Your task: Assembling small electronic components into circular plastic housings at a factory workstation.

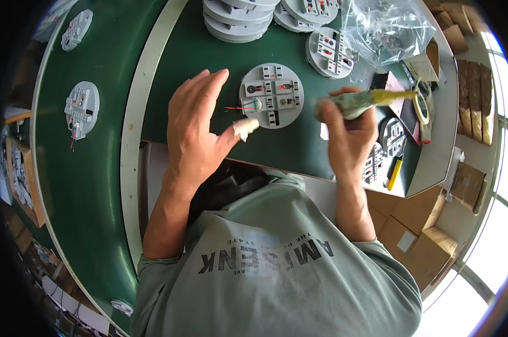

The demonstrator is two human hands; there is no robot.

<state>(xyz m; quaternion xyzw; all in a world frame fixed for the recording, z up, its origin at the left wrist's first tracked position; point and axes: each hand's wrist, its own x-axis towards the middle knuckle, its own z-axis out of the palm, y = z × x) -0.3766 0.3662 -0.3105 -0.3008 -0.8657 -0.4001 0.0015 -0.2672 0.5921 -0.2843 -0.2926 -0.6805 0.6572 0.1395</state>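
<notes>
A round grey plastic base (292, 115) lies flat on the green bench, with raised blocks, small red and black parts, and a red wire sticking out on its left. My left hand (195, 121) hovers just left of it, fingers stretched out and thumb apart, holding nothing. Pale tape wraps that thumb's tip, which is near the base's lower left edge. To the right of the base, my right hand (349, 132) grips a greenish tool shaped like a power screwdriver (352, 105). Its yellow tail points right, and its left end is blurred and apart from the base.
Stacked grey bases (237, 28) stand at the far edge, near another base (330, 53) and a clear plastic bag (386, 33). At right lie a tape roll (421, 108) and a yellow-handled tool (395, 174). A green conveyor (105, 185) on the left carries several bases.
</notes>
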